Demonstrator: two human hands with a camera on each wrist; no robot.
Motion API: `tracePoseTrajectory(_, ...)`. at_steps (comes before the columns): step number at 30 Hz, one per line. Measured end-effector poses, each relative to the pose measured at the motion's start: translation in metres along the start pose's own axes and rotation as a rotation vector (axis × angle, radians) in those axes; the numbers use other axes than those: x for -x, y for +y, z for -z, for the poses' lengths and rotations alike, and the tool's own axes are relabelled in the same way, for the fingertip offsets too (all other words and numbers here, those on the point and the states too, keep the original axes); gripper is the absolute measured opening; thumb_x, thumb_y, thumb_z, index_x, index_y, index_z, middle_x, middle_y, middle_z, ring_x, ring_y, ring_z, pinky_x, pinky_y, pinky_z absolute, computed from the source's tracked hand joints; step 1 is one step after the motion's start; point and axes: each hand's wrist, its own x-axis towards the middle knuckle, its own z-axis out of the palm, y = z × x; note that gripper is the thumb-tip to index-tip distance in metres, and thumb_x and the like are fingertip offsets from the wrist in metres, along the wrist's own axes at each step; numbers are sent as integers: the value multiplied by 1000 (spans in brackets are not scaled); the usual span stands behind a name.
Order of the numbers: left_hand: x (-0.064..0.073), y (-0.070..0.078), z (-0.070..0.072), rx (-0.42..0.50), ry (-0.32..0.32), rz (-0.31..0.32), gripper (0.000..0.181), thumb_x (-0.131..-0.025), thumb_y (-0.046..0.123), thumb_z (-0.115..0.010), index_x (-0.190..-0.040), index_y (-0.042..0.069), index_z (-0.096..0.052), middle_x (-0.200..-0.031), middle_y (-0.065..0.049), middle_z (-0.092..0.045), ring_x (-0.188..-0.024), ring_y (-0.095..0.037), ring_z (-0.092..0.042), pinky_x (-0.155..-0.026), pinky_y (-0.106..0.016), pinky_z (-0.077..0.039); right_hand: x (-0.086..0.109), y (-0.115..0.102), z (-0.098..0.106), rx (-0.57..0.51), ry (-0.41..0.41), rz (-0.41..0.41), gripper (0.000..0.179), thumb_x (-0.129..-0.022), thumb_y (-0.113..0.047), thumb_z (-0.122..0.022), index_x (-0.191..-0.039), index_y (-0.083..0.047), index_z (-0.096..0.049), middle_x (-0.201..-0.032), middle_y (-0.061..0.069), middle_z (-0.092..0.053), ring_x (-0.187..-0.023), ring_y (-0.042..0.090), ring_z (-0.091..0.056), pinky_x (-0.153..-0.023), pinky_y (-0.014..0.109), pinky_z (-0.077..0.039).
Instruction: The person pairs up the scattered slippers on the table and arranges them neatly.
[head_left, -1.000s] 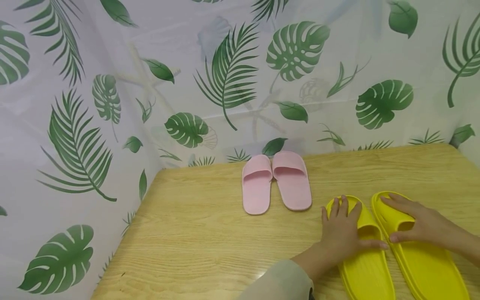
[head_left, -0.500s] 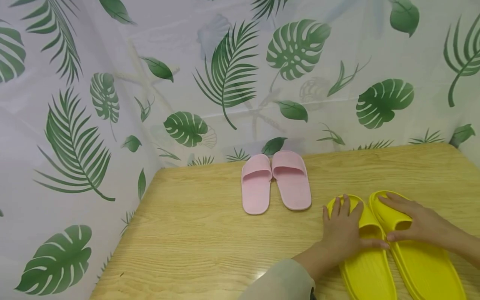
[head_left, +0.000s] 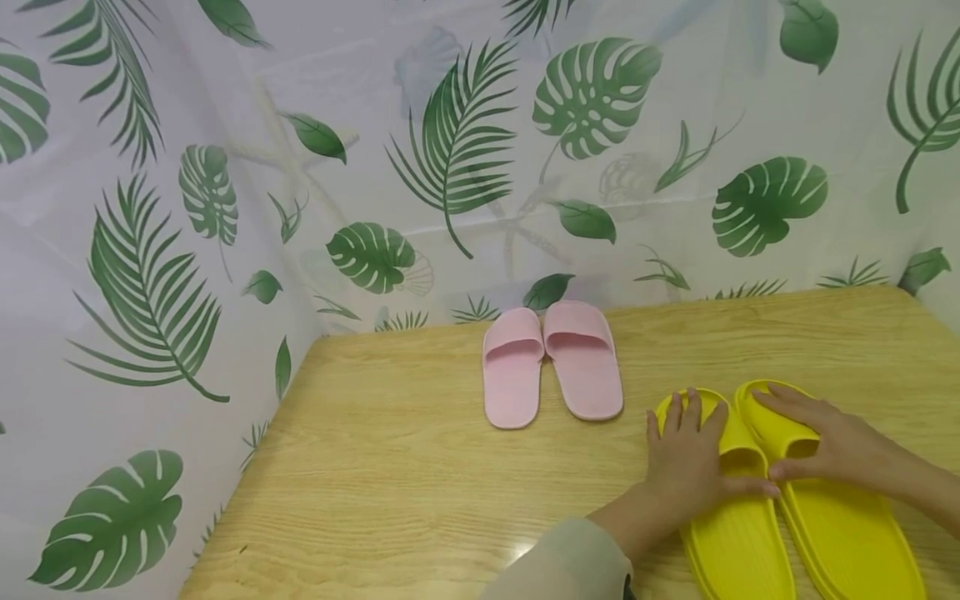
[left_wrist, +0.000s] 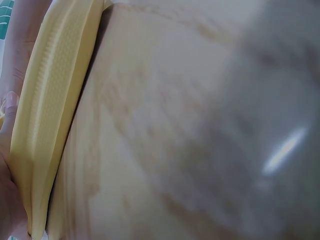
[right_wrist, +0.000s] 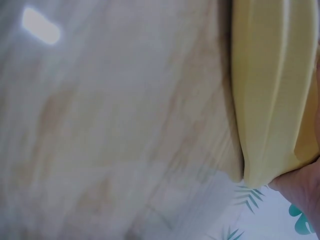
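Two yellow slippers lie side by side at the lower right of the head view, toes toward the wall. My left hand (head_left: pixel 682 467) rests on the left yellow slipper (head_left: pixel 738 542), fingers spread straight over its strap and thumb reaching across to the inner edge. On the right yellow slipper (head_left: pixel 855 533) lies my right hand (head_left: pixel 843 442), fingers extended over the strap, thumb at the inner side near the other thumb. The slippers touch or nearly touch along the strap sides. The left wrist view shows a slipper's side wall (left_wrist: pixel 55 100); another slipper side (right_wrist: pixel 270 95) fills the right wrist view's right.
A pair of pink slippers, left (head_left: pixel 513 375) and right (head_left: pixel 585 367), stands by the wall, left of the yellow ones. Beneath everything is a wood-grain surface (head_left: pixel 375 467). A leaf-patterned sheet (head_left: pixel 465 108) covers the back and left walls.
The right yellow slipper has slid slightly left with my right hand, narrowing the gap between the pair. My left hand and its slipper have shifted very slightly right. The pink slippers stay put.
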Motion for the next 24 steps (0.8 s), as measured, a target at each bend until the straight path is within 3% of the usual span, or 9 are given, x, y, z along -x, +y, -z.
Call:
tracePoseTrajectory(8, -1, 1, 1, -1, -19, 17, 100, -65, 89, -41, -149, 37, -22, -157, 4, -19, -144, -16, -18, -111, -46, -26, 1, -1, 1, -26, -4, -3, 99, -67, -25, -84, -148, -8, -30, -140, 39, -30, -115, 66, -34, -79, 80, -27)
tracePoseTrajectory(13, -2, 2, 2, 42, -8, -13, 99, -67, 88, -43, -149, 36, -21, -157, 3, -19, -144, -17, -17, -112, -47, -25, 5, 1, 4, 13, 4, -5, 101, -67, -26, -84, -149, -9, -28, -141, 38, -29, -116, 64, -34, -76, 79, -29)
tracePoseTrajectory(19, 0, -3, 2, 80, 3, -58, 96, -71, 84, -44, -150, 34, -21, -157, 2, -18, -144, -17, -15, -112, -48, -23, 4, 3, 4, 5, -13, -27, 92, -75, -27, -79, -148, -6, -28, -145, 37, -25, -124, 62, -26, -80, 79, -27)
tracePoseTrajectory(22, 2, -7, 2, 93, 30, -116, 95, -74, 82, -44, -151, 30, -20, -157, 2, -20, -144, -15, -18, -112, -47, -24, 4, 3, 1, -35, 9, -1, 88, -76, -24, -77, -148, -5, -29, -151, 31, -18, -137, 52, -14, -83, 79, -25)
tracePoseTrajectory(24, 4, -10, 2, 87, 48, -160, 95, -76, 80, -44, -151, 28, -20, -156, 2, -22, -143, -13, -20, -112, -46, -25, 5, 3, -1, -58, 24, 17, 87, -77, -21, -77, -148, -7, -29, -154, 24, -14, -145, 35, -3, -86, 79, -22)
